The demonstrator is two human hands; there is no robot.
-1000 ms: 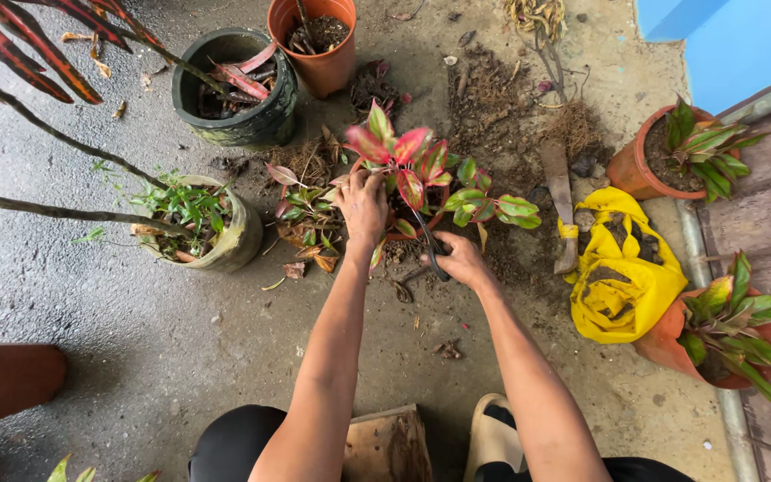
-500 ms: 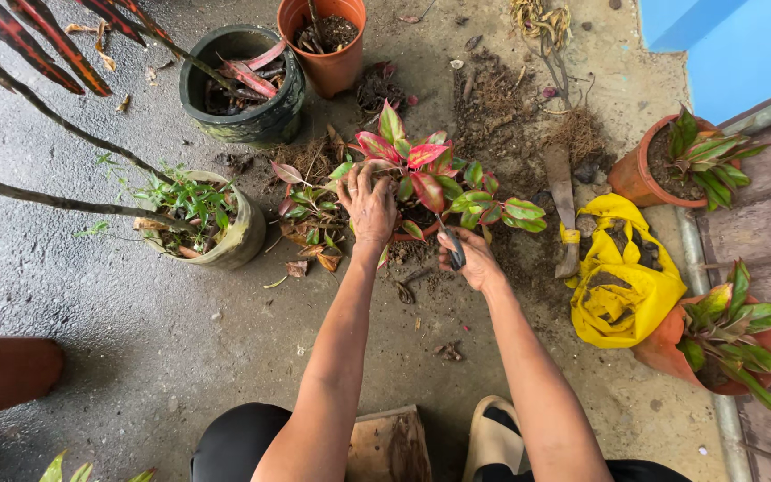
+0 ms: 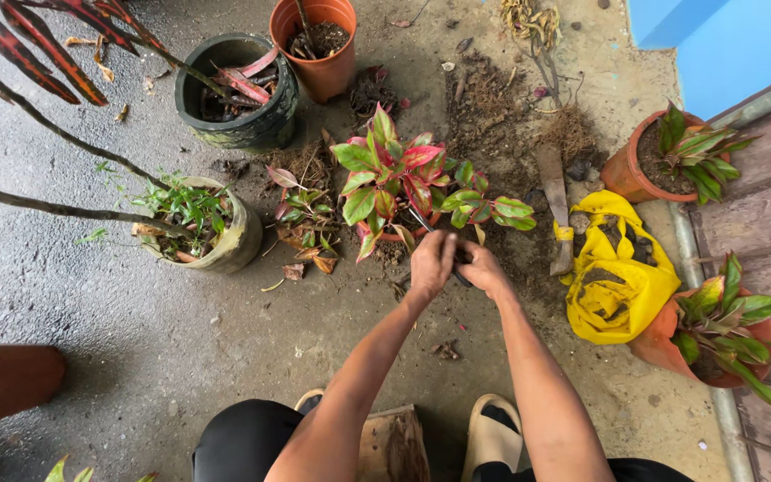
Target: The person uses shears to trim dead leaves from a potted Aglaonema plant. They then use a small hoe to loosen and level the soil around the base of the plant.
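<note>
A plant with red and green leaves (image 3: 394, 178) stands in a small pot on the wet concrete floor, with loose soil around it. My left hand (image 3: 430, 261) and my right hand (image 3: 485, 270) meet just in front of it, knuckles almost touching. A small dark tool (image 3: 461, 257) shows between them; my right hand is closed on it. My left hand's fingers curl down against the same spot, and their grip is hidden. A smaller plant with dried leaves (image 3: 303, 219) lies left of the pot.
Around me stand a black pot (image 3: 238, 98), an orange pot (image 3: 319, 45), a mossy pot of green sprouts (image 3: 225, 236), two terracotta pots with plants (image 3: 644, 161) (image 3: 716, 339) and a brown pot (image 3: 6, 379). A yellow bag of soil (image 3: 617, 286) and a trowel (image 3: 555, 192) lie to the right.
My left hand has let go of the plant's stems and drawn back toward me. It has joined my right hand in front of the pot, and the leaves have sprung upright.
</note>
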